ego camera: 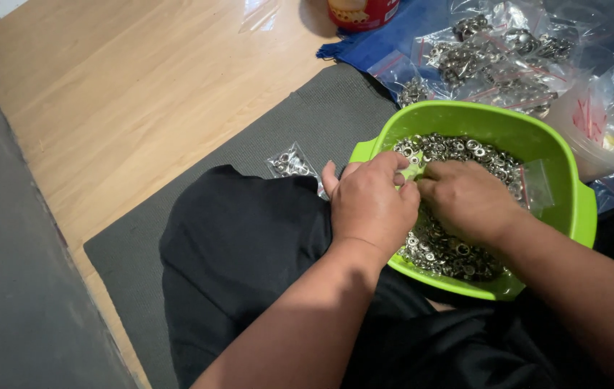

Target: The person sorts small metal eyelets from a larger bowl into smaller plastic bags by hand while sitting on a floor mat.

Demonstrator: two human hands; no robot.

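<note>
We see left hand [370,203] and right hand [465,198] pinching small clear bag [414,173] over green bowl [570,189]; filled bags [491,61] piled beyond; bowl's metal rings [451,248] mostly unbagged.

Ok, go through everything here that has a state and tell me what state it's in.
Green bowl: upright, full of small metal rings.
Left hand: at the bowl's rim, fingers curled.
Right hand: in the bowl, on the rings.
Small bag: on the mat, holds rings.
Bag pile: filled, beyond the bowl.
</note>
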